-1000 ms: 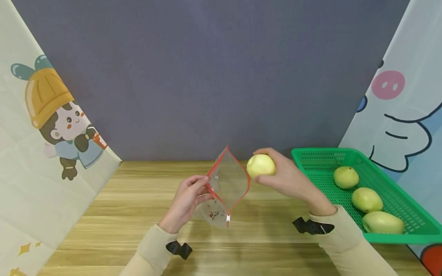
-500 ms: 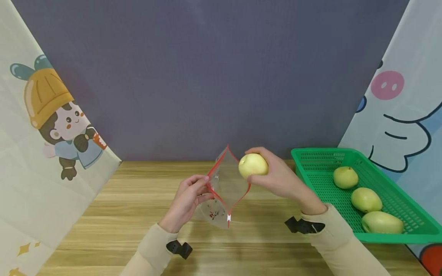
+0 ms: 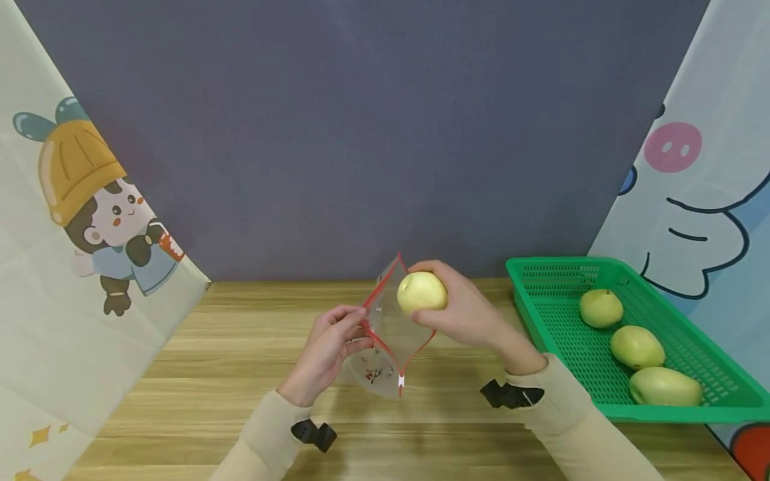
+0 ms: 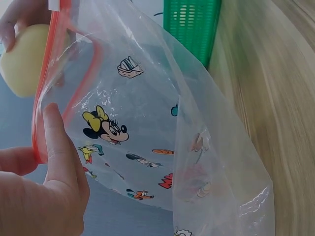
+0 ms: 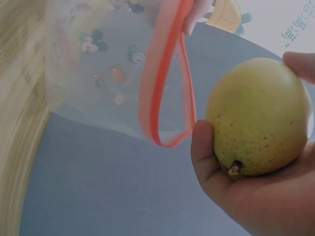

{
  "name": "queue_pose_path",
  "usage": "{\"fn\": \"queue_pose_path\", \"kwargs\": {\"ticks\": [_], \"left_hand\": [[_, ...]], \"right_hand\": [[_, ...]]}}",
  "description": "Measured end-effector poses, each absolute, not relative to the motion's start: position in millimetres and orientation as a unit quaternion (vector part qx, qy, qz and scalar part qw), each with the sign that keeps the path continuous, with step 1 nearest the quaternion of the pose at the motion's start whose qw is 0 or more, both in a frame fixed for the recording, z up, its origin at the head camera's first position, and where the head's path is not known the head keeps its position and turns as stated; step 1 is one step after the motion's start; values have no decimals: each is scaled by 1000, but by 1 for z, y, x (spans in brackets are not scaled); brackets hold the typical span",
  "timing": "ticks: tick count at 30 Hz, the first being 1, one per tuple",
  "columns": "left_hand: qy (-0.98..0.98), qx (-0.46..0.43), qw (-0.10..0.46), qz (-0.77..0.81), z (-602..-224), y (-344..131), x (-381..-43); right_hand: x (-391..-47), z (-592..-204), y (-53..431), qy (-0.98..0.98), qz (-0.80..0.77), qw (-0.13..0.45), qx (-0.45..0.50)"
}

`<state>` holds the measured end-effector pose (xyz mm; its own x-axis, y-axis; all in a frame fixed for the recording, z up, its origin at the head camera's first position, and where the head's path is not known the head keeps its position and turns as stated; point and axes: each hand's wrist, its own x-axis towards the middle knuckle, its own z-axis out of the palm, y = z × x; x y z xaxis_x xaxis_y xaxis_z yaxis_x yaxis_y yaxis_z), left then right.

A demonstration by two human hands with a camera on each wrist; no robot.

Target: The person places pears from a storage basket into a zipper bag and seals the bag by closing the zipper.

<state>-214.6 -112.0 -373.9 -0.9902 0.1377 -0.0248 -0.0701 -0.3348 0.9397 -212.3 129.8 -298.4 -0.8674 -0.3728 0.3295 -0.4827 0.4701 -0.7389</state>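
Observation:
A clear zip bag (image 4: 142, 113) with a red zip edge and cartoon prints hangs with its mouth spread wide. My left hand (image 3: 327, 351) pinches the left side of its red rim between thumb and fingers. A yellow-green pear (image 3: 422, 292) is in my right hand (image 3: 466, 314), gripped between thumb and fingers. From the head view the pear overlaps the bag's mouth. The right wrist view shows the pear (image 5: 261, 115) with its stem, beside the red rim (image 5: 160, 73); whether it touches the rim I cannot tell.
At the right stands a green plastic basket (image 3: 535, 314) holding three pears (image 3: 637, 347). A wooden table (image 3: 240, 381) lies beneath, with a grey-blue backdrop (image 3: 361, 133) behind. Printed cartoon panels (image 3: 36, 267) flank both sides.
My right hand has carried the pear leftward, from right of the bag to over its mouth. The left hand and bag have stayed nearly in place.

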Motion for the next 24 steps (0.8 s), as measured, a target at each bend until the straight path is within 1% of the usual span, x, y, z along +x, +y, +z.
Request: {"fn": "queue_pose_path", "kwargs": {"ticks": [16, 24], "left_hand": [[577, 32, 66, 813, -375, -112, -214], [573, 34, 61, 816, -374, -112, -214]], "right_hand": [[-218, -314, 119, -861, 422, 58, 278], [-216, -318, 115, -875, 385, 68, 286]]}}
